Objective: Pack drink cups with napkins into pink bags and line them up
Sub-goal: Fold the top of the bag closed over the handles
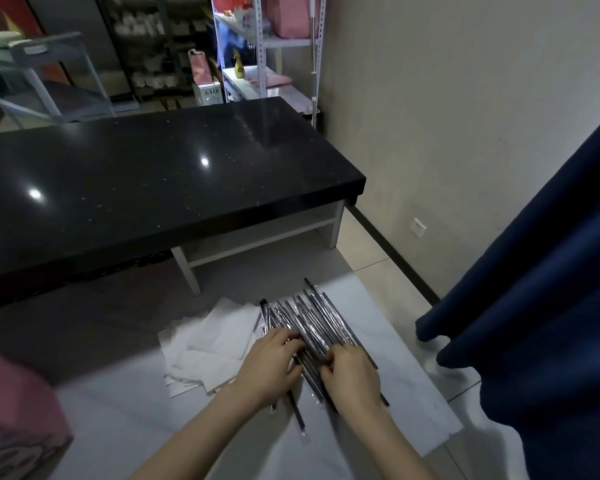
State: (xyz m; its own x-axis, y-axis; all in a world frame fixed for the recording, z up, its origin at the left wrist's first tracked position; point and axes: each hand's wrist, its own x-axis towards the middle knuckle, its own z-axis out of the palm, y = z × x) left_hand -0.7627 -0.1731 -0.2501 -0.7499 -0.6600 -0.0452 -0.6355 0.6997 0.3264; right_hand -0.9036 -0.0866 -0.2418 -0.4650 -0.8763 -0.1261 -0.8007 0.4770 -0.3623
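Observation:
A heap of several dark straws in clear wrappers (309, 317) lies on a white sheet (406, 382) spread over the floor. My left hand (269, 367) and my right hand (352, 375) both rest on the near end of the heap, fingers curled among the straws. Whether either hand grips a single straw I cannot tell. A loose stack of white napkins (212, 344) lies just left of the straws. The corner of a pink bag (11, 420) shows at the lower left. No drink cups are in view.
A long black glossy counter (136, 188) on a white frame stands ahead. A dark blue curtain (541, 306) hangs at the right. Metal shelving (267, 46) with pink bags and a yellow spray bottle (239, 67) stands at the back.

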